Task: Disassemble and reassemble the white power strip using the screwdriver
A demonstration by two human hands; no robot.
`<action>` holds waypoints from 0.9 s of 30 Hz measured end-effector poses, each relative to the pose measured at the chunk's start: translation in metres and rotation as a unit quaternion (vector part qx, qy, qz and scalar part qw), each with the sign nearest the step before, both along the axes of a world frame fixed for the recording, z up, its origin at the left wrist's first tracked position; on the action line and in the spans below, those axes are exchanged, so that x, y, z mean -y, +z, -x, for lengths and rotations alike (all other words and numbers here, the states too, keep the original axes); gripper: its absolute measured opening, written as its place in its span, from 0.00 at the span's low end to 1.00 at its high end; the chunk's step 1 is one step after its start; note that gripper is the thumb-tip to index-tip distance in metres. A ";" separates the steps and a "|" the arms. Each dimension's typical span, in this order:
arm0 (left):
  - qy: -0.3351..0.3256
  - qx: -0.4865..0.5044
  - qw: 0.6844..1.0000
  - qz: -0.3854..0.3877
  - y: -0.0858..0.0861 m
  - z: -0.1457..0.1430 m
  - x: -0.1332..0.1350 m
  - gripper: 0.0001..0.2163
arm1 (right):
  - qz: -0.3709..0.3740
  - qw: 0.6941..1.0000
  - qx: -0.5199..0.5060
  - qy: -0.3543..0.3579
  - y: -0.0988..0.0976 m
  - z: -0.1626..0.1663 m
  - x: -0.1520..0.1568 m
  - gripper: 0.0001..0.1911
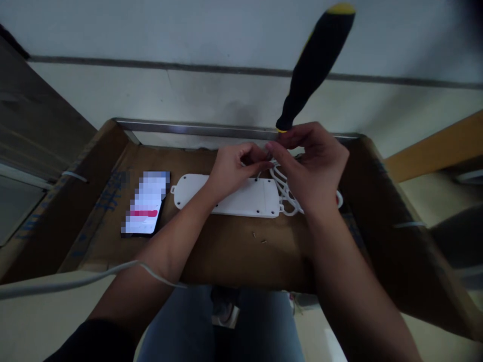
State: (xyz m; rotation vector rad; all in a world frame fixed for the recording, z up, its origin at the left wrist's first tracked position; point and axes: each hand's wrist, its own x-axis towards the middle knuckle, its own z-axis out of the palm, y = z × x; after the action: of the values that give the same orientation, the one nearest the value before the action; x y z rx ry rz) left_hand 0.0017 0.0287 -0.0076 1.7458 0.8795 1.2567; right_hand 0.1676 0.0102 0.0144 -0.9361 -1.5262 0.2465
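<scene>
My right hand grips a screwdriver just below its black and yellow handle, which tilts up and to the right. With thumb and fingers pinched, my left hand meets the right fingertips; whatever sits in that pinch is too small to make out. Below both hands lies a white power strip, its underside with several dark screw holes facing up. A coiled white cord rests at its right end, partly behind my right hand. Two small screws lie on the cardboard in front of the strip.
Everything lies in a cardboard box with raised side walls. A phone with a lit screen is at the left. A pale cable crosses near my left forearm. Behind the box stands a light wall with a metal strip.
</scene>
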 end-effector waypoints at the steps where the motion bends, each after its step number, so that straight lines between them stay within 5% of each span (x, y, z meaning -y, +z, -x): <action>1: 0.003 -0.004 1.000 -0.001 0.000 0.000 0.000 0.16 | 0.003 1.000 0.007 -0.003 0.000 -0.001 0.000 0.09; 8: -0.130 -0.031 0.991 0.017 0.010 0.009 0.002 0.10 | 0.016 1.000 0.011 0.020 -0.003 -0.005 -0.001 0.02; 13: -0.075 -0.036 0.996 0.019 0.007 0.009 0.001 0.09 | 0.036 0.998 0.037 0.029 0.003 -0.003 0.001 0.10; 17: -0.029 -0.019 0.999 0.020 0.003 0.005 -0.001 0.14 | 0.044 0.999 0.018 0.022 0.005 -0.001 0.003 0.06; 27: -0.085 -0.071 0.994 0.016 0.006 0.010 0.001 0.08 | 0.069 0.996 0.050 0.038 0.006 -0.004 0.004 0.07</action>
State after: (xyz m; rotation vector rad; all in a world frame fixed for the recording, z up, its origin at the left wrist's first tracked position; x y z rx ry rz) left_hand -0.0083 0.0279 -0.0021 1.8599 0.8068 1.0128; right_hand 0.1719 0.0060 0.0209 -1.0134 -1.6553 0.3688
